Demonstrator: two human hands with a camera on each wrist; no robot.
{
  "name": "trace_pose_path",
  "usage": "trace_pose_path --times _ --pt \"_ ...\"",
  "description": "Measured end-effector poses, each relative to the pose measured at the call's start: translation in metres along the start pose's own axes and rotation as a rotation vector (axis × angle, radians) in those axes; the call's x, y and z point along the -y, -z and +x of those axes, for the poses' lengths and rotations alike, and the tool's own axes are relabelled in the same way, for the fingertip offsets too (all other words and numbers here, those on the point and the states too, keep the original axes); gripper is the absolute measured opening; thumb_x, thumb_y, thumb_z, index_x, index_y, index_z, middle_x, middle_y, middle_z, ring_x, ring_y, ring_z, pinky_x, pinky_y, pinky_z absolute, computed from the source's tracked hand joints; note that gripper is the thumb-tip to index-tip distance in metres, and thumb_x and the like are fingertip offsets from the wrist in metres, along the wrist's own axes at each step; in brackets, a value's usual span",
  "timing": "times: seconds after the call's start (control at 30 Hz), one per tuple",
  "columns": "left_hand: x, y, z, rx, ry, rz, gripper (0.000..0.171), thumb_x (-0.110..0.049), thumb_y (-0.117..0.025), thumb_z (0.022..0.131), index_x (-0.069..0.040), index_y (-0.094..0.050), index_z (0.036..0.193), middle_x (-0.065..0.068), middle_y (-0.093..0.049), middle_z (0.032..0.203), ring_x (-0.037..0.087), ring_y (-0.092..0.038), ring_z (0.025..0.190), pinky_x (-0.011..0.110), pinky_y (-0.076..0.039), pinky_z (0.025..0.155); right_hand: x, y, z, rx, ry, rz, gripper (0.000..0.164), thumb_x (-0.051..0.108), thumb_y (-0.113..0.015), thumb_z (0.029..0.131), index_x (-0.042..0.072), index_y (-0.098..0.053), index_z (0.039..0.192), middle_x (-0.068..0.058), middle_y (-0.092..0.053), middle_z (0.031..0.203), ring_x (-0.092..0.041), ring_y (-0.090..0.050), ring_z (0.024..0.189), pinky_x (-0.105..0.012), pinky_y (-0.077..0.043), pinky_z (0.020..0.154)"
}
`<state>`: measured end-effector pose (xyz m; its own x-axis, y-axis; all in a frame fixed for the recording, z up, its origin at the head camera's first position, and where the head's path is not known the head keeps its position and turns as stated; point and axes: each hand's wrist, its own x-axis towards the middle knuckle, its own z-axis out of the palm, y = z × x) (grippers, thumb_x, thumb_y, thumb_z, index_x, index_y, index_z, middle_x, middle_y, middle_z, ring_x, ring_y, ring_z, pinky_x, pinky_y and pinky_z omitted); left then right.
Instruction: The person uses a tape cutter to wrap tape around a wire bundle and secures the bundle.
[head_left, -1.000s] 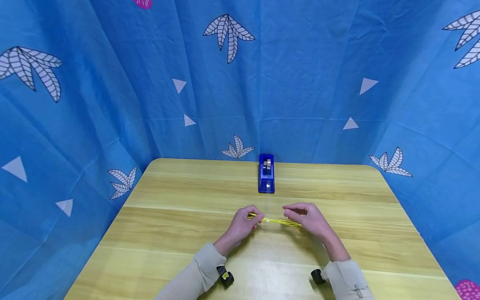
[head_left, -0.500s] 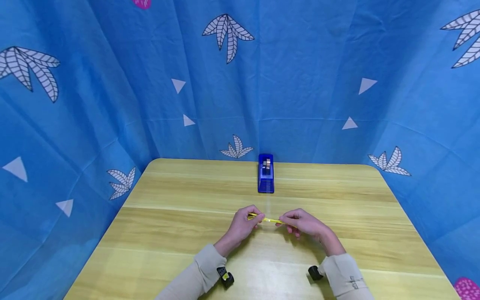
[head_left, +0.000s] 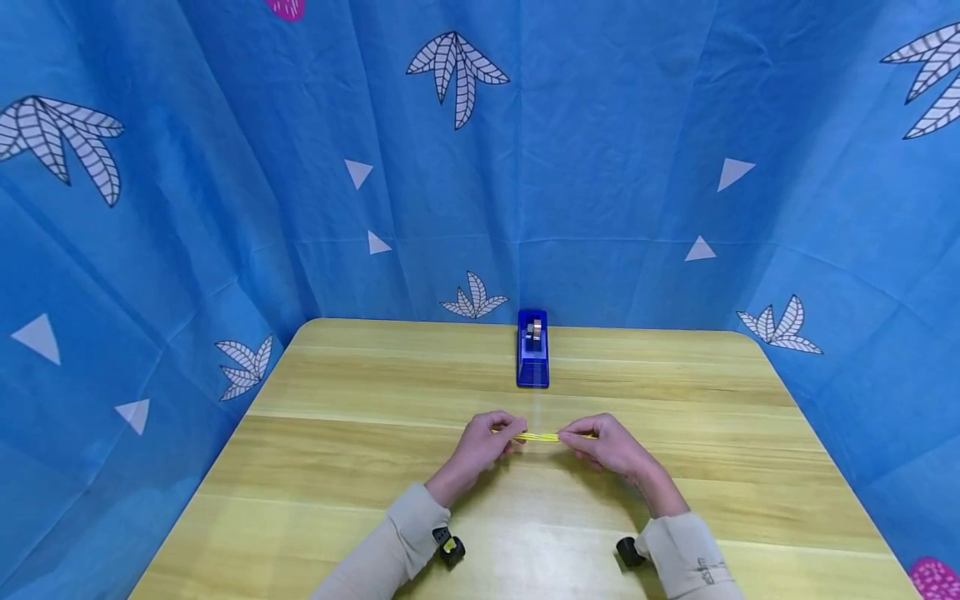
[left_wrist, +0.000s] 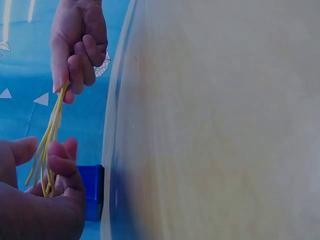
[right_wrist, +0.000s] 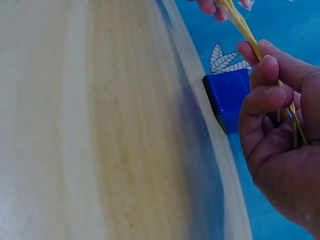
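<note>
Both hands hold a bundle of thin yellow strands [head_left: 542, 437] stretched sideways between them, over the middle of the table. At its left end is my left hand [head_left: 480, 442]; loose strand ends fan out past its curled fingers in the left wrist view. The right part is pinched by my right hand [head_left: 606, 443], thumb and fingertips together, and strand ends hang into the palm in the right wrist view. Clear tape [left_wrist: 56, 118] wraps the bundle between the hands. A faint clear tape strip [head_left: 536, 407] runs from there back toward the blue tape dispenser [head_left: 533, 372].
The dispenser stands at the far edge of the wooden table [head_left: 360, 392], its roll toward the back. Behind and at the sides hangs a blue patterned curtain [head_left: 600, 167]. Dark wrist cameras [head_left: 452, 550] sit at both sleeve cuffs.
My right hand, loosely spread at the bundle's right end a second ago, has moved left and now pinches the strands closer to the tape. The left hand keeps its hold, almost in place.
</note>
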<state>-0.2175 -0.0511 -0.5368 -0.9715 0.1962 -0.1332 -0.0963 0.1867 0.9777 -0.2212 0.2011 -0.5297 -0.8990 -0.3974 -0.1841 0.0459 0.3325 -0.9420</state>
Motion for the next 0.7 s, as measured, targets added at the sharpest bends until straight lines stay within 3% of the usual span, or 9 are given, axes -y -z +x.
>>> trace_pose_path --times 0.17,0.47,0.6,0.7 --pt "-0.0001 0.0002 0.001 0.043 0.007 0.02 0.024 -0.027 -0.07 0.1 -0.004 -0.075 0.1 0.005 -0.07 0.082 0.009 -0.055 0.063 0.017 -0.038 0.049 0.0005 -0.0012 -0.0004 -0.038 0.012 -0.022 0.031 0.028 -0.07 0.1 0.001 -0.077 0.114 -0.005 -0.058 0.068 -0.009 -0.044 0.052 -0.021 -0.04 0.047" --pt "0.0035 -0.0049 0.0041 -0.005 -0.078 0.01 0.015 -0.015 -0.072 0.098 0.0 -0.074 0.094 0.0 -0.064 0.079 0.013 -0.059 0.068 0.021 -0.05 0.063 0.0013 -0.0038 0.0008 -0.071 0.037 -0.06 0.03 0.028 -0.07 0.1 0.003 -0.076 0.116 -0.01 -0.062 0.074 -0.016 -0.055 0.064 -0.028 -0.053 0.056" --pt "0.0026 -0.0054 0.0039 -0.027 -0.091 0.025 0.014 -0.015 -0.073 0.097 -0.002 -0.074 0.092 0.004 -0.067 0.08 0.014 -0.061 0.069 0.022 -0.051 0.063 0.0004 -0.0011 0.0032 -0.094 0.036 0.024 0.041 0.03 -0.067 0.103 -0.003 -0.069 0.127 -0.021 -0.071 0.106 -0.02 -0.066 0.085 -0.034 -0.063 0.071" --pt "0.0013 -0.0057 0.0039 -0.036 -0.101 0.034 0.014 -0.015 -0.073 0.097 -0.003 -0.074 0.091 0.008 -0.069 0.085 0.015 -0.062 0.07 0.023 -0.053 0.064 0.0013 0.0032 0.0051 -0.116 0.018 0.12 0.048 0.031 -0.064 0.104 -0.007 -0.063 0.134 -0.026 -0.064 0.132 -0.021 -0.066 0.104 -0.039 -0.064 0.086"
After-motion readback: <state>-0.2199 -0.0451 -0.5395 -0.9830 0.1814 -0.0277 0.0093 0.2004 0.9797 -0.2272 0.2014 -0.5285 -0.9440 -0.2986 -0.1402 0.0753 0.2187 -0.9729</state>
